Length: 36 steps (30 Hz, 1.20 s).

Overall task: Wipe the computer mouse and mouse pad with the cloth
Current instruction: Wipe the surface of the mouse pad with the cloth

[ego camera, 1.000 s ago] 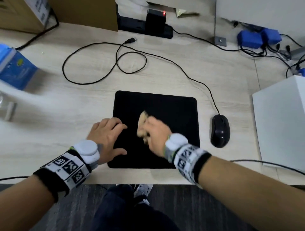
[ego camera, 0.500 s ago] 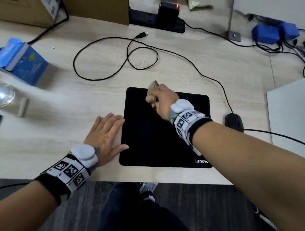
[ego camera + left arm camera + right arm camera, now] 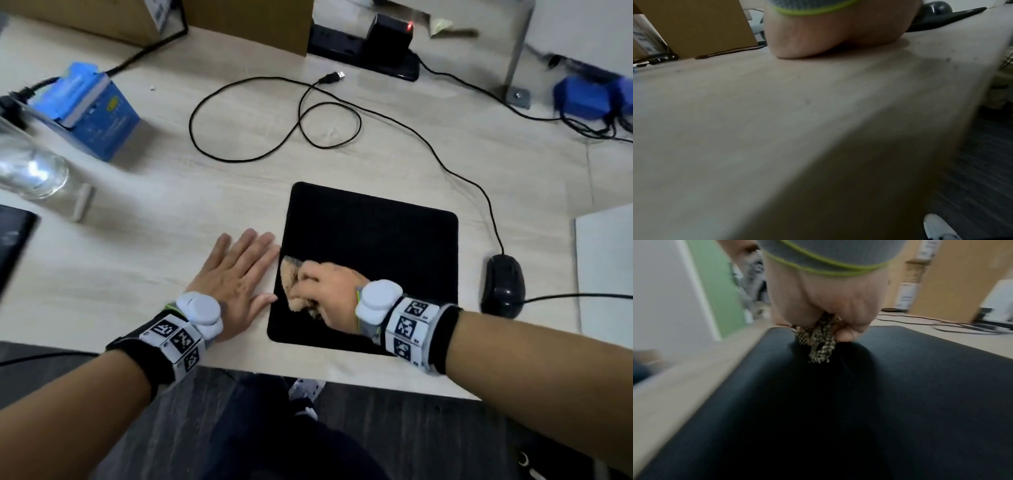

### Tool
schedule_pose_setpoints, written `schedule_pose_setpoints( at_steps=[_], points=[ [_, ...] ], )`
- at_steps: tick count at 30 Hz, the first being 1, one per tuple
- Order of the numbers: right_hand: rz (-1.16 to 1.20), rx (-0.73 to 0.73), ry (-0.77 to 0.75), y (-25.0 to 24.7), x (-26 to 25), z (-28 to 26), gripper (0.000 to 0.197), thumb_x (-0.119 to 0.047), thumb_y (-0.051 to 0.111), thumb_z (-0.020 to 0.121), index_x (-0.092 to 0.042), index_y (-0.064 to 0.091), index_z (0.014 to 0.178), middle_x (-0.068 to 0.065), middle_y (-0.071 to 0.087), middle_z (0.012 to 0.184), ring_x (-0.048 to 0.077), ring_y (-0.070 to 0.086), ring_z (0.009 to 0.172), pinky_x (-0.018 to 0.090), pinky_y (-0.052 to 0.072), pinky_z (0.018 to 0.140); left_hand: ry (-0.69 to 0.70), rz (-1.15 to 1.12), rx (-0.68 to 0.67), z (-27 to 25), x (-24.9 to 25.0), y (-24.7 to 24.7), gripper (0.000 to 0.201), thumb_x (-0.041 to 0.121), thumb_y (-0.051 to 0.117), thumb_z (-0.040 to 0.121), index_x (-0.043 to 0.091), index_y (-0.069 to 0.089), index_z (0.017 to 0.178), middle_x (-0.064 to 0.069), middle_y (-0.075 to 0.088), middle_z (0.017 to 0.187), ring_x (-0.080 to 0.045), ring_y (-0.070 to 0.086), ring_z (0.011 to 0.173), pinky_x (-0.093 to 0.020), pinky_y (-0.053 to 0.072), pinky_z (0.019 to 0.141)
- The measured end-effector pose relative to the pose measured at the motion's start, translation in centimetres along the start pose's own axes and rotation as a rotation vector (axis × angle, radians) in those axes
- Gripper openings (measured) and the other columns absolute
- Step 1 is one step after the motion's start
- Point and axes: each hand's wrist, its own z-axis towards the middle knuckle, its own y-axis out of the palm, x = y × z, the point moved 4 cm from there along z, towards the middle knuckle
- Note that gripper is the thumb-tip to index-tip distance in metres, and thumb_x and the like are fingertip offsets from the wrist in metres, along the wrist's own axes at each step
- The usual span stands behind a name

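From the head view, the square black fabric mouse pad (image 3: 370, 260) lies close to the near edge of the pale wood-grain desk (image 3: 171, 240), with bare desk to its left and behind it, where a thin black looped cable (image 3: 274, 116) runs. The glossy black corded computer mouse (image 3: 502, 286) sits just right of the pad, apart from it, and a white panel (image 3: 606, 267) stands beyond the mouse. The right hand (image 3: 330, 291) curls tightly around a bunched tan cloth (image 3: 291, 281) at the pad's near-left part; the wrist band covers the pad's near-right corner. The left hand (image 3: 236, 277) lies flat, fingers straight and together, on the desk just beside the pad's left edge, holding nothing. In the left wrist view only the heel of the left hand (image 3: 830, 30) shows, pressed on the desk (image 3: 777, 121); its fingers are hidden. In the right wrist view, blurred, the right hand (image 3: 824, 301) is fisted around the cloth (image 3: 819, 344), which here reads as checked weave and touches the pad (image 3: 879, 402).
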Motion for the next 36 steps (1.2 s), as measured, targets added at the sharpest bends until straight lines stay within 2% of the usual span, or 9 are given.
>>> schedule_pose_setpoints(
  at_steps=[3, 7, 11, 15, 20, 24, 27, 30, 36],
  points=[
    [-0.001, 0.255, 0.28, -4.2, 3.8, 6.0, 0.025, -0.009, 0.061, 0.075, -0.021, 0.07, 0.094, 0.004, 0.059, 0.097, 0.028, 0.063, 0.082, 0.026, 0.047, 0.068, 0.01, 0.003, -0.004, 0.2, -0.2, 0.3, 0.077, 0.062, 0.016, 0.092, 0.013, 0.017, 0.152, -0.006, 0.013, 0.16, -0.028, 0.008, 0.148, -0.054, 0.011, 0.116],
    [-0.085, 0.286, 0.516, -6.8, 5.5, 9.9, 0.022, -0.011, 0.057, 0.073, -0.025, 0.066, 0.088, -0.007, 0.05, 0.095, 0.021, 0.061, 0.084, 0.019, 0.031, 0.062, 0.005, -0.014, -0.029, 0.2, -0.3, 0.4, 0.078, 0.064, 0.008, 0.092, 0.014, 0.016, 0.152, -0.004, 0.012, 0.16, -0.027, 0.007, 0.148, -0.053, 0.009, 0.117],
    [-0.018, 0.204, 0.311, -2.4, 1.2, 4.8, 0.023, -0.011, 0.065, 0.074, -0.018, 0.067, 0.096, 0.005, 0.059, 0.103, 0.028, 0.061, 0.086, 0.024, 0.043, 0.069, -0.001, -0.05, -0.018, 0.2, -0.3, 0.0, 0.067, 0.052, 0.011, 0.097, 0.014, 0.016, 0.152, -0.004, 0.013, 0.16, -0.026, 0.005, 0.148, -0.051, 0.007, 0.117],
    [0.041, 0.01, 0.091, 2.1, -2.6, -1.0, 0.033, 0.0, 0.066, 0.069, -0.015, 0.065, 0.099, 0.01, 0.055, 0.096, 0.033, 0.057, 0.071, 0.039, 0.052, 0.058, -0.006, -0.174, 0.03, 0.2, -0.5, -0.6, 0.062, 0.039, 0.024, 0.094, 0.017, 0.017, 0.152, 0.001, 0.015, 0.16, -0.021, 0.005, 0.148, -0.046, 0.001, 0.117],
    [-0.037, -0.054, -0.011, 0.0, -0.9, 1.6, 0.029, -0.012, 0.053, 0.074, -0.016, 0.068, 0.098, 0.011, 0.058, 0.095, 0.033, 0.059, 0.073, 0.033, 0.049, 0.063, -0.006, -0.321, 0.069, 0.3, -0.8, -0.8, 0.059, 0.036, 0.021, 0.095, 0.021, 0.021, 0.151, 0.006, 0.016, 0.159, -0.016, 0.004, 0.148, -0.04, -0.003, 0.118],
    [0.065, 0.317, 0.379, -3.7, 4.4, 5.7, 0.026, -0.008, 0.068, 0.072, -0.018, 0.071, 0.095, 0.006, 0.059, 0.102, 0.026, 0.063, 0.088, 0.03, 0.053, 0.076, -0.047, -0.406, 0.096, 0.8, -0.9, -1.8, 0.06, 0.038, 0.018, 0.093, 0.017, 0.033, 0.147, 0.003, 0.03, 0.155, -0.02, 0.02, 0.145, -0.043, 0.011, 0.118],
    [0.002, 0.29, 0.526, -4.7, 5.5, 6.8, 0.026, -0.019, 0.067, 0.077, -0.022, 0.068, 0.103, 0.002, 0.058, 0.109, 0.027, 0.055, 0.101, 0.032, 0.044, 0.084, -0.107, -0.478, 0.15, 2.0, -0.5, -3.7, 0.057, 0.04, 0.029, 0.091, 0.009, 0.05, 0.134, -0.011, 0.056, 0.133, -0.036, 0.051, 0.122, -0.051, 0.045, 0.098],
    [-0.065, 0.339, 0.65, -6.5, 6.0, 4.7, 0.03, -0.033, 0.062, 0.081, -0.015, 0.063, 0.105, 0.006, 0.057, 0.11, 0.03, 0.047, 0.107, 0.035, 0.037, 0.087, -0.235, -0.623, 0.103, 3.8, -0.2, -5.4, 0.06, 0.046, 0.044, 0.086, 0.013, 0.046, 0.136, -0.013, 0.053, 0.128, -0.036, 0.057, 0.109, -0.047, 0.049, 0.088],
    [0.347, 0.557, 1.108, -10.2, 10.8, -6.7, 0.019, -0.022, 0.061, 0.071, -0.024, 0.046, 0.083, -0.007, 0.061, 0.07, 0.02, 0.06, 0.066, 0.034, 0.052, 0.064, -0.491, -0.813, -0.084, 7.4, -0.8, -6.8, 0.073, 0.048, 0.061, 0.085, 0.019, 0.029, 0.145, -0.008, 0.049, 0.138, -0.029, 0.056, 0.118, -0.044, 0.045, 0.099]
  ],
)
